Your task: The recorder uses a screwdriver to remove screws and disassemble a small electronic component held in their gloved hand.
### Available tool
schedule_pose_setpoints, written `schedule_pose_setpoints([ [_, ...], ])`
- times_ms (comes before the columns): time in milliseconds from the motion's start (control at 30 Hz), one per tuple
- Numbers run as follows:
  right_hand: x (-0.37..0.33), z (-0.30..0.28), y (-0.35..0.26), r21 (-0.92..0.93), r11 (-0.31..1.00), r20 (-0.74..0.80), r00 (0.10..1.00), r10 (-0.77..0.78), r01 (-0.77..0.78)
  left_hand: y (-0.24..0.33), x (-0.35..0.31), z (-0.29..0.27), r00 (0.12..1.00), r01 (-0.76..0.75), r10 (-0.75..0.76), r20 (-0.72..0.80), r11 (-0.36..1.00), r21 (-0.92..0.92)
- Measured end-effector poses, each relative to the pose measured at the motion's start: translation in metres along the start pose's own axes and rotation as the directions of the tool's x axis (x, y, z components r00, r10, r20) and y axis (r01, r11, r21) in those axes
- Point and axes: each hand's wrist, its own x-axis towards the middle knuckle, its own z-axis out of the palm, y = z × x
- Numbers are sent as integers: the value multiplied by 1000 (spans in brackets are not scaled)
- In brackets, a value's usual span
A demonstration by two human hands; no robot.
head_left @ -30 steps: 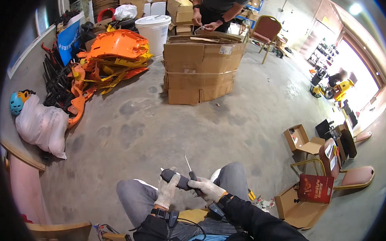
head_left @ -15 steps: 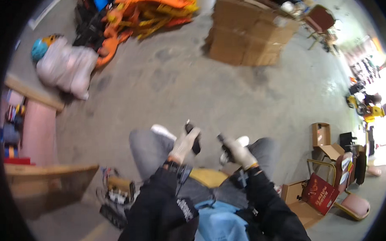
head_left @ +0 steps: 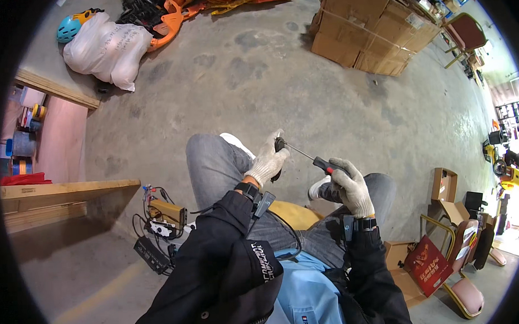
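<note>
A white knitted glove covers my left hand [head_left: 269,160], which is closed round a small black part [head_left: 279,145]. Most of that part is hidden by the fingers, so its kind is unclear. In my right hand [head_left: 353,188], also gloved, is a screwdriver [head_left: 329,165] with a black and red handle. Its thin metal shaft points left, and the tip meets or nearly meets the black part; contact cannot be made out. Both hands are above the floor in front of my bent legs, in grey trousers [head_left: 214,163].
Beside my left arm lies a cluster of wired devices with a gold-coloured box [head_left: 167,213]. Wooden boards [head_left: 72,190] stand at the left. Open cardboard boxes and a tipped chair [head_left: 469,296] are at the right. Farther off are a large carton [head_left: 358,36] and a white bag [head_left: 104,50].
The screwdriver's tip has come over to the black part, with its shaft now spanning the gap between my hands. The view has shifted, and both hands appear higher in it.
</note>
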Motion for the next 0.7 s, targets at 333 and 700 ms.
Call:
schedule_pose_setpoints([
  [333, 9, -6, 4, 157, 988, 75, 997, -10, -2, 11, -2, -5, 994, 40, -34, 100, 997, -63],
  [700, 7, 0, 0, 118, 993, 63, 998, -24, 17, 12, -7, -4, 988, -149, 150, 40, 988, -40],
])
